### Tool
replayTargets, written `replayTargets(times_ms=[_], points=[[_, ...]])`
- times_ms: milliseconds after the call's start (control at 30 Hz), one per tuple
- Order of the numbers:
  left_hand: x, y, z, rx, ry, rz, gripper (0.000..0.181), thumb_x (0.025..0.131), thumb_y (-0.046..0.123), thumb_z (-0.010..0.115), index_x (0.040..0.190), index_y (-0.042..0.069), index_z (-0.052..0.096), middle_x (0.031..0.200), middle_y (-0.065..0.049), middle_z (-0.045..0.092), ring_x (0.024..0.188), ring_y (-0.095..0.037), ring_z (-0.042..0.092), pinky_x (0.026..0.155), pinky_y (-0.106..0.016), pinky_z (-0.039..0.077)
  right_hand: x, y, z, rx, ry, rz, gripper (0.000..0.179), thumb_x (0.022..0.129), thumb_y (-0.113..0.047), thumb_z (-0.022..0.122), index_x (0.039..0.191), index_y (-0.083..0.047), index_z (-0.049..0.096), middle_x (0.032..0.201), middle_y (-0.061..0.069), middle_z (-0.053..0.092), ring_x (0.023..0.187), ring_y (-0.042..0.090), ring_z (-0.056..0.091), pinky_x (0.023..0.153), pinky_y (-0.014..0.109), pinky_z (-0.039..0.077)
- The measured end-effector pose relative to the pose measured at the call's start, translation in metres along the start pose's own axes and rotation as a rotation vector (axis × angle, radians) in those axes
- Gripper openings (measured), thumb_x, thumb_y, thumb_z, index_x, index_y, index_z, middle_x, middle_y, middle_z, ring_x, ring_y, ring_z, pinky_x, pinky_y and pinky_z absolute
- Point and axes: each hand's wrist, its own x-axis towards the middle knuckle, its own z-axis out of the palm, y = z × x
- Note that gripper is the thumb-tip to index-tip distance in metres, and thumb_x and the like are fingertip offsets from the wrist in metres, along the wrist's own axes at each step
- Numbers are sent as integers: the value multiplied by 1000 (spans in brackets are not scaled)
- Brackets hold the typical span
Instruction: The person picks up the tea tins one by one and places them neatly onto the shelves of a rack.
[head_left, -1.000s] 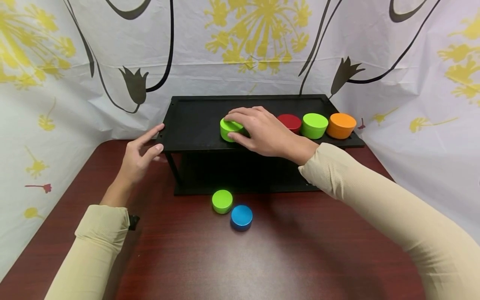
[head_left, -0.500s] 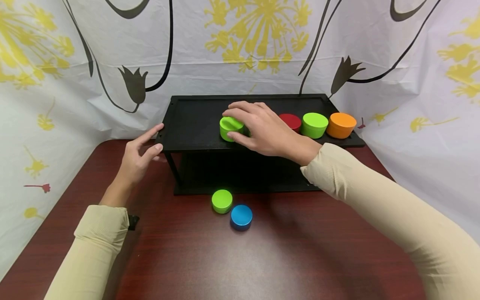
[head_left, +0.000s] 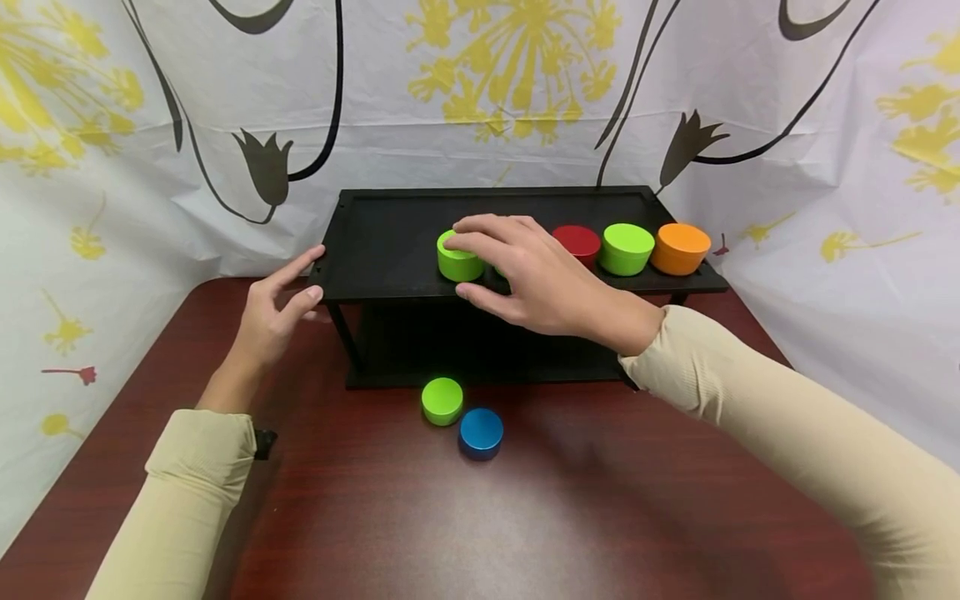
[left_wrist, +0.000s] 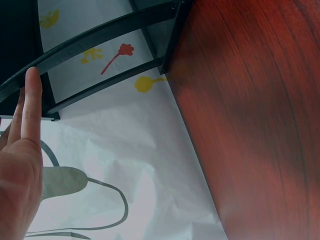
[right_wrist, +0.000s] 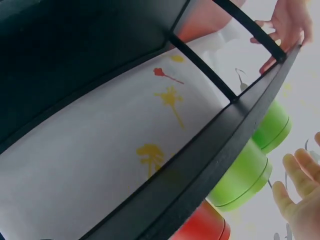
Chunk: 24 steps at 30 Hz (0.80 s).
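And the right hand point(head_left: 536, 277) eases back, thumb sliding off the green tin point(head_left: 460, 268)! Wide now, fingers loosely curved, that tin standing upright on the black shelf point(head_left: 390, 242) just off its fingertips. The red tin point(head_left: 577, 240) sits behind its knuckles; the left hand point(head_left: 272, 315), straight-fingered, touches the shelf's near-left corner.

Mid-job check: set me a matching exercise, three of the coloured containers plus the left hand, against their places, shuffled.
1. blue container
2. orange container
3. red container
4. left hand

A. at the left end of the shelf
B. on the table, in front of the shelf
C. between green containers
D. at the right end of the row

Pairs: 1-B; 2-D; 3-C; 4-A
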Motion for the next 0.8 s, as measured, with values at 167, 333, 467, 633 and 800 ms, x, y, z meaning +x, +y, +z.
replayTargets(times_ms=[167, 333, 467, 633, 800], points=[[0, 0, 0, 8, 0, 2, 49, 96, 4, 54, 145, 8, 52, 142, -11, 54, 82, -14, 68, 67, -23, 58, -9, -4, 6, 3, 29, -42, 43, 92, -27, 71, 129, -6, 64, 133, 14, 58, 125, 26, 52, 104, 47, 39], [0, -1, 0, 2, -2, 7, 49, 96, 3, 54, 145, 8, 52, 143, -11, 53, 81, -14, 68, 67, -24, 59, -15, -9, 11, 12, 40, -73, 43, 90, -26, 73, 128, -6, 65, 131, 14, 59, 122, 26, 53, 102, 47, 41], [0, -1, 0, -6, -4, 10, 49, 96, 3, 54, 145, 8, 52, 143, -12, 53, 81, -14, 69, 67, -23, 58, -20, -13, 14, 32, 35, -81, 45, 90, -25, 74, 129, -7, 64, 132, 14, 59, 122, 26, 53, 102, 46, 41], [0, -1, 0, -5, -2, 9, 49, 96, 3, 54, 145, 8, 52, 142, -11, 53, 83, -13, 69, 67, -21, 58, -28, -18, 18, 49, 26, -107, 46, 89, -24, 75, 130, -6, 63, 133, 14, 58, 123, 26, 52, 105, 43, 39], [0, -1, -1, 8, 1, 6, 49, 96, 4, 54, 145, 8, 53, 142, -11, 54, 82, -12, 69, 67, -22, 58, -37, -22, 22, 54, -1, -124, 47, 89, -25, 74, 131, -6, 62, 134, 11, 58, 123, 26, 52, 107, 41, 38]])
